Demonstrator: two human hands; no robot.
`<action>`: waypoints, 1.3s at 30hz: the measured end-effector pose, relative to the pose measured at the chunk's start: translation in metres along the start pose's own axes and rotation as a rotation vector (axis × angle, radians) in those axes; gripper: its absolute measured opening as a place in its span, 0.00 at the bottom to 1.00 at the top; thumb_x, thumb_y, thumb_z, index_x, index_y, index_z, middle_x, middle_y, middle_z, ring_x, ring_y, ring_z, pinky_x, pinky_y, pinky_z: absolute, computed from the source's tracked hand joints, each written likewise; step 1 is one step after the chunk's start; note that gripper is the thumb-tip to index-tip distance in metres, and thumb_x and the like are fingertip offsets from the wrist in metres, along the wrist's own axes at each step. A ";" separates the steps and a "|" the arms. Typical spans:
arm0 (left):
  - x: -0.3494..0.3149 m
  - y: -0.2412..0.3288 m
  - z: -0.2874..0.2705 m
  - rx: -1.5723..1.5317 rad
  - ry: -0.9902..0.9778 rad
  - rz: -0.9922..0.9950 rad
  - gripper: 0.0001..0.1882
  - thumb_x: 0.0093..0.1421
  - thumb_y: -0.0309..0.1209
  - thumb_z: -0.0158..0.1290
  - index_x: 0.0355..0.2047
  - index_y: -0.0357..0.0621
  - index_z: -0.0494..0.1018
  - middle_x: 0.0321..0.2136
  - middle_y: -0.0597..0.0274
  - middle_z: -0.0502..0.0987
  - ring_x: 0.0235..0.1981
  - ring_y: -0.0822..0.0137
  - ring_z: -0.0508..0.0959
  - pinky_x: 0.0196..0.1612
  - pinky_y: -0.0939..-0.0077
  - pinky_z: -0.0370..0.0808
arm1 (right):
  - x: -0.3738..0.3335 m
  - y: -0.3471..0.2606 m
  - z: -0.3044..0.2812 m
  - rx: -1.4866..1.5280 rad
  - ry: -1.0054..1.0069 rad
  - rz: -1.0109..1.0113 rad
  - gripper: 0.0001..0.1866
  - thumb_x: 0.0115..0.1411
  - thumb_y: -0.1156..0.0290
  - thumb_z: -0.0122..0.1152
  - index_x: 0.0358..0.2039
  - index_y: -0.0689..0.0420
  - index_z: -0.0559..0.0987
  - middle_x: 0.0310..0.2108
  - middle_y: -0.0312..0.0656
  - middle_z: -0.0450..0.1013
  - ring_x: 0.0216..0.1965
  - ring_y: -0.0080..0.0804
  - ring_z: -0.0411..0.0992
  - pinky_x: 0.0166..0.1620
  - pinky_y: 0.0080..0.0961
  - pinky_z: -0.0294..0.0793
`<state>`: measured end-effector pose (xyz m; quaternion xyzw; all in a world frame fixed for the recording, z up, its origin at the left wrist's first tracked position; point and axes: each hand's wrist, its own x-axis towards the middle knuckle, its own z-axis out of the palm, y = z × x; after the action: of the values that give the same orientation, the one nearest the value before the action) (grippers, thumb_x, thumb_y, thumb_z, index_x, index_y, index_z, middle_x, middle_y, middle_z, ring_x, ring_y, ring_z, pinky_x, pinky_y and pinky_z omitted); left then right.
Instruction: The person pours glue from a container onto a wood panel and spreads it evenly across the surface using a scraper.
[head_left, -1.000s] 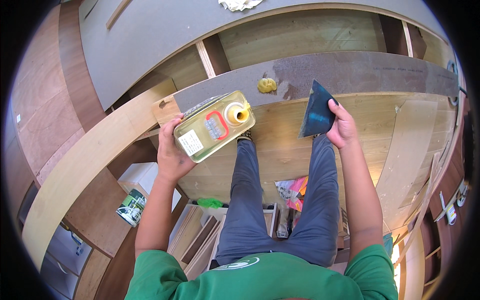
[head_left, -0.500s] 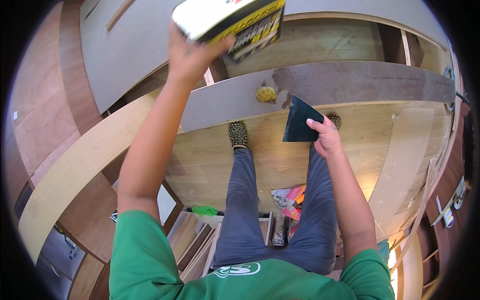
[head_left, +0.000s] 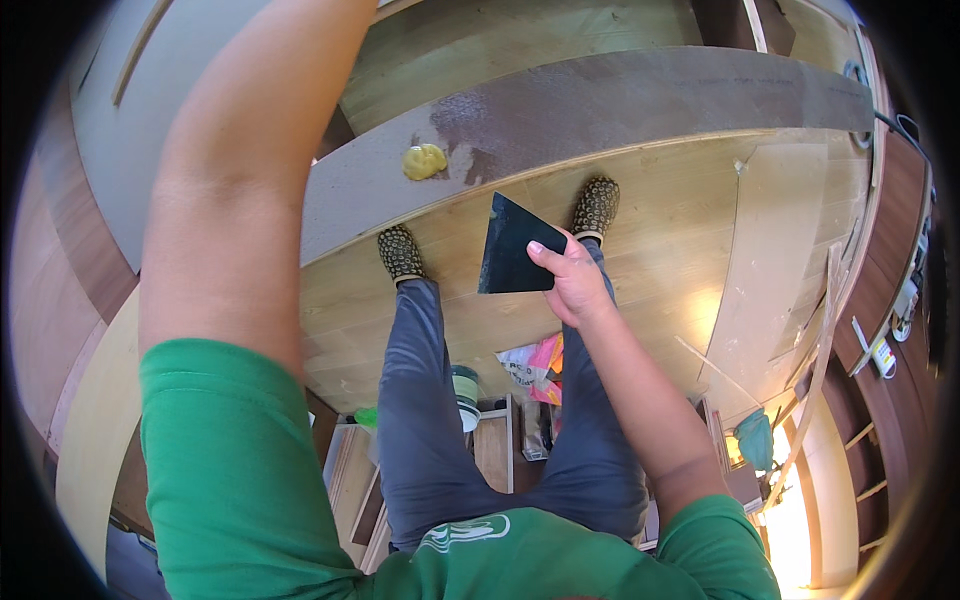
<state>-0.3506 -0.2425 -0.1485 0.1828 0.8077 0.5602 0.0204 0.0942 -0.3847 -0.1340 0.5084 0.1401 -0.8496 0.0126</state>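
In my right hand (head_left: 572,278) is a dark, flat spreader (head_left: 520,245), its thumb pressed on the face and its broad edge pointing left. A grey-brown board (head_left: 640,95) lies across in front of my feet. On its left part sits a glossy yellow blob of paste (head_left: 425,161), with a dark, wet-looking smear (head_left: 468,128) beside it. The spreader is on the near side of the board, apart from the blob in the picture. My left arm reaches up past the top edge, so the left hand and anything in it are hidden.
Below me are a tub (head_left: 466,392), a pink and white bag (head_left: 535,365) and an open drawer-like box (head_left: 493,450) by my legs. A pale panel (head_left: 765,240) lies on the floor at right. Grey sheet material (head_left: 175,100) lies far left.
My left hand, which held a black, yellow and white can, has gone out of the top of the picture. The view has shifted, and my right hand still holds the spreader.
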 end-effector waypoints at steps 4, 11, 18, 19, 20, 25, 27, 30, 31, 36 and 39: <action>-0.012 -0.006 0.000 0.040 -0.082 -0.013 0.49 0.39 0.31 0.76 0.56 0.35 0.55 0.50 0.45 0.75 0.53 0.57 0.76 0.56 0.68 0.74 | -0.007 -0.012 -0.008 0.035 0.005 -0.012 0.17 0.63 0.77 0.61 0.52 0.61 0.75 0.45 0.39 0.78 0.46 0.28 0.75 0.54 0.29 0.74; -0.020 -0.001 -0.008 -0.102 -0.214 -0.061 0.54 0.41 0.33 0.76 0.62 0.37 0.52 0.53 0.43 0.73 0.56 0.54 0.74 0.56 0.67 0.73 | 0.000 -0.032 -0.013 0.032 0.015 -0.053 0.17 0.63 0.78 0.59 0.53 0.61 0.74 0.47 0.40 0.77 0.48 0.29 0.75 0.55 0.31 0.74; -0.197 -0.042 -0.141 -0.382 -0.021 -0.544 0.19 0.70 0.45 0.50 0.43 0.39 0.77 0.39 0.60 0.78 0.39 0.70 0.75 0.49 0.72 0.71 | 0.016 -0.033 0.005 0.026 0.060 -0.075 0.17 0.64 0.77 0.59 0.53 0.62 0.73 0.46 0.41 0.77 0.47 0.30 0.75 0.56 0.33 0.74; -0.237 -0.038 -0.168 -0.324 0.024 -0.713 0.19 0.71 0.46 0.48 0.37 0.41 0.76 0.27 0.63 0.76 0.32 0.72 0.73 0.44 0.72 0.72 | 0.019 -0.030 0.010 0.028 0.056 -0.055 0.17 0.64 0.77 0.59 0.53 0.62 0.73 0.46 0.41 0.77 0.47 0.30 0.75 0.56 0.33 0.74; -0.286 -0.067 -0.205 -0.321 0.013 -0.776 0.21 0.72 0.45 0.46 0.24 0.47 0.70 0.19 0.67 0.67 0.24 0.71 0.73 0.37 0.74 0.72 | 0.025 -0.027 0.012 -0.018 0.053 -0.074 0.17 0.64 0.75 0.61 0.53 0.60 0.74 0.46 0.40 0.77 0.47 0.31 0.75 0.56 0.34 0.74; -0.454 -0.091 -0.283 -0.474 0.280 -1.253 0.13 0.70 0.35 0.50 0.27 0.45 0.71 0.21 0.66 0.70 0.23 0.72 0.74 0.33 0.77 0.73 | 0.025 -0.029 0.025 -0.270 0.199 -0.135 0.17 0.63 0.74 0.62 0.51 0.61 0.73 0.46 0.42 0.77 0.47 0.34 0.76 0.56 0.36 0.75; -0.477 -0.105 -0.293 -0.476 0.304 -1.278 0.05 0.67 0.29 0.53 0.40 0.40 0.73 0.26 0.66 0.73 0.28 0.73 0.76 0.34 0.78 0.73 | 0.029 -0.029 0.026 -0.432 0.203 -0.215 0.16 0.64 0.73 0.61 0.52 0.61 0.74 0.46 0.41 0.77 0.48 0.31 0.76 0.56 0.32 0.74; -0.474 -0.120 -0.307 -0.540 0.250 -1.226 0.22 0.64 0.24 0.55 0.57 0.38 0.65 0.39 0.61 0.77 0.37 0.69 0.79 0.40 0.75 0.77 | 0.035 -0.029 0.048 -0.571 0.157 -0.234 0.17 0.65 0.73 0.59 0.54 0.62 0.74 0.47 0.40 0.77 0.48 0.29 0.75 0.56 0.27 0.71; -0.473 -0.129 -0.310 -0.553 0.212 -1.221 0.24 0.64 0.24 0.55 0.59 0.38 0.64 0.40 0.61 0.78 0.38 0.70 0.79 0.41 0.76 0.76 | 0.039 -0.027 0.052 -0.662 0.142 -0.253 0.18 0.65 0.73 0.58 0.55 0.63 0.74 0.48 0.40 0.77 0.48 0.28 0.74 0.56 0.26 0.70; -0.436 -0.151 -0.304 -0.830 0.391 -1.349 0.25 0.68 0.42 0.52 0.59 0.39 0.66 0.46 0.56 0.77 0.45 0.65 0.76 0.48 0.67 0.71 | 0.070 0.005 0.085 -1.211 0.168 -0.422 0.18 0.67 0.74 0.54 0.56 0.60 0.76 0.48 0.40 0.77 0.46 0.30 0.73 0.54 0.23 0.69; -0.414 -0.152 -0.300 -0.863 0.420 -1.359 0.26 0.69 0.44 0.52 0.58 0.39 0.66 0.49 0.54 0.76 0.47 0.64 0.75 0.49 0.67 0.71 | 0.085 0.012 0.101 -1.708 0.074 -0.603 0.17 0.68 0.74 0.52 0.57 0.55 0.76 0.48 0.42 0.77 0.47 0.37 0.74 0.54 0.25 0.70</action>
<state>-0.0774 -0.6899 -0.2471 -0.4770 0.4435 0.7086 0.2713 -0.0312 -0.4113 -0.1654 0.2949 0.8500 -0.4070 0.1579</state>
